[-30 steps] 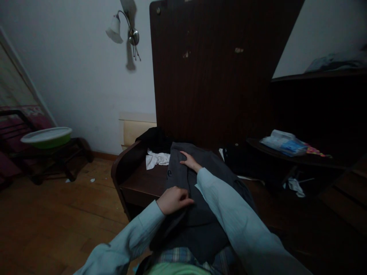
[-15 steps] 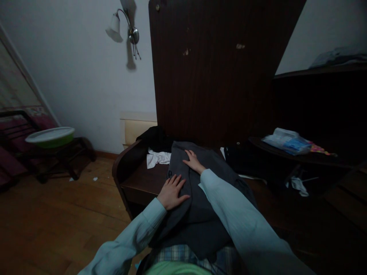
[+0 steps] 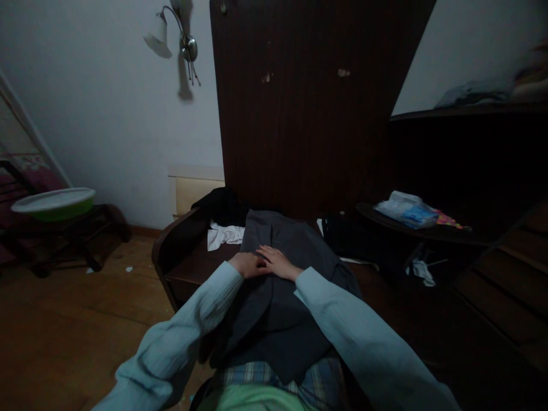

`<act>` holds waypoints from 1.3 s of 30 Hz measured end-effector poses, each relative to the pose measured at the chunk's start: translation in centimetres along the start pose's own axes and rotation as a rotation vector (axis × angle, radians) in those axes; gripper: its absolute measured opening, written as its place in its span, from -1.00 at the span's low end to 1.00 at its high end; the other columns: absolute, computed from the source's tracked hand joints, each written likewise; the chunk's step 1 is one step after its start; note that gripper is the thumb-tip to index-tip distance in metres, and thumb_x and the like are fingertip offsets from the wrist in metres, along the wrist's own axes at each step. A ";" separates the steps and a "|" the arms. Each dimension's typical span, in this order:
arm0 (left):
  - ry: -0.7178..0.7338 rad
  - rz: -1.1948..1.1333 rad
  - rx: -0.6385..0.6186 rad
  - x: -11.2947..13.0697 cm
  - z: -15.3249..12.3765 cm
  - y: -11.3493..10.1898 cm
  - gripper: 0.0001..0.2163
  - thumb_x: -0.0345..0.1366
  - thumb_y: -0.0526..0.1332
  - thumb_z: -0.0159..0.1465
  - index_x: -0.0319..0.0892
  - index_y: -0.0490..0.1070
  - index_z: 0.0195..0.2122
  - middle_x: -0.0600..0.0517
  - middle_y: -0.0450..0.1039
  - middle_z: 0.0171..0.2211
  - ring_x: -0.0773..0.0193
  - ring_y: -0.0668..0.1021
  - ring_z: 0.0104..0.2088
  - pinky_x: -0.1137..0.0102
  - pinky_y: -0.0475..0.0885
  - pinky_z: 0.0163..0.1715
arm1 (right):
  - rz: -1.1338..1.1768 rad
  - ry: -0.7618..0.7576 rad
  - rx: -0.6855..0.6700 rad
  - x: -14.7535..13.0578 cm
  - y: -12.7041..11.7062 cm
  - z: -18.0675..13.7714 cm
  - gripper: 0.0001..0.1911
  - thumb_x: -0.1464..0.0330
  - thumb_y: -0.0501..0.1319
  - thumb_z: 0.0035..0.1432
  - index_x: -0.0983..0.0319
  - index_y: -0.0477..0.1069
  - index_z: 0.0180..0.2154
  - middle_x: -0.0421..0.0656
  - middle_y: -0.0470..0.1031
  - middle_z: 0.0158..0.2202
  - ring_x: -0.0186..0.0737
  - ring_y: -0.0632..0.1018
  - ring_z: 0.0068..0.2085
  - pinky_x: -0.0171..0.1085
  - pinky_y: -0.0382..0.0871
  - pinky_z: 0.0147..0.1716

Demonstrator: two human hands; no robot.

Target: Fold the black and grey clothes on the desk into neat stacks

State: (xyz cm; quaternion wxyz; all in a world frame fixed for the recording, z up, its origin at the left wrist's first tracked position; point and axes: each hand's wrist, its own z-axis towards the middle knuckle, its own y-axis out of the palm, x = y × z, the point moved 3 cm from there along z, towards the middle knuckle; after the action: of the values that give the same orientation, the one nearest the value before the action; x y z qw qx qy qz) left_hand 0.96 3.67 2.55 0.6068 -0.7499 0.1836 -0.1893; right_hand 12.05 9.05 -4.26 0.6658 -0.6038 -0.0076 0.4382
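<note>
A dark grey garment (image 3: 295,240) lies spread over the dark wooden desk top and hangs over its front edge onto my lap. At the left edge of the cloth, my left hand (image 3: 248,265) is closed with its fingers curled on the fabric; its fingertips are partly hidden. Right beside it, my right hand (image 3: 279,264) rests flat on the garment, fingers stretched out and reaching to the left hand. The two hands touch or nearly touch. A crumpled white cloth (image 3: 225,235) lies just left of the garment.
Black cloth (image 3: 218,200) sits at the desk's back left corner. To the right, a shelf (image 3: 368,214) holds a plastic packet (image 3: 406,210). A lidded green basin (image 3: 62,208) stands on a chair at the left. A lamp (image 3: 188,48) hangs on the wall.
My left hand has gone from lying spread to curled on the cloth's edge. My right hand has drawn back toward me, next to the left. The view has shifted slightly right.
</note>
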 end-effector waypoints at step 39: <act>-0.074 -0.976 0.561 0.1 9.8 3.0 -0.57 -0.27 -0.11 0.26 -0.20 0.00 0.16 -0.06 0.42 -0.12 0.22 0.46 -0.11 0.31 0.29 -0.07 | -0.039 0.492 -0.178 0.3 -7.5 2.4 -0.95 0.43 0.17 -0.10 0.31 0.37 -0.50 -0.15 0.45 -0.57 -0.28 0.47 -0.50 -0.37 0.31 -0.51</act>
State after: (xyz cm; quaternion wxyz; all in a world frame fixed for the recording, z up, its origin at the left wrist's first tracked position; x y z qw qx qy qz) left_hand 5.86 11.23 -2.27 0.6309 -0.5641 -0.2631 -0.4632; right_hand 15.26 11.98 2.28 0.6002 -0.7481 0.1045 0.2631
